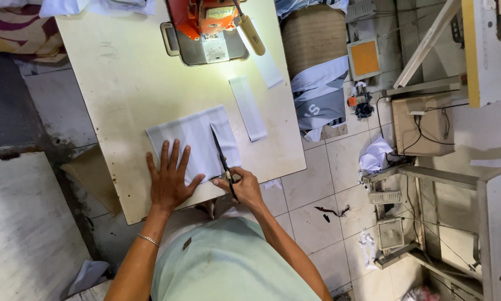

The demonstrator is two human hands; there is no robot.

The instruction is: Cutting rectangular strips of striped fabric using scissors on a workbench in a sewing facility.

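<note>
Near the table's [122, 83] front edge — left hand [169, 178] lying spread on white cloth [192, 139]; right hand [245, 187], grip pinching scissors [221, 159], cutting it.

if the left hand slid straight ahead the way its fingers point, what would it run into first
The left hand lies flat on the white fabric sheet, pointing up the table. Past the fabric's far edge comes bare tabletop, then probably the orange cutting machine's metal base.

A tailoring workshop: cutting table [122, 83], orange cutting machine [206, 22], fabric scraps [375, 156].
</note>
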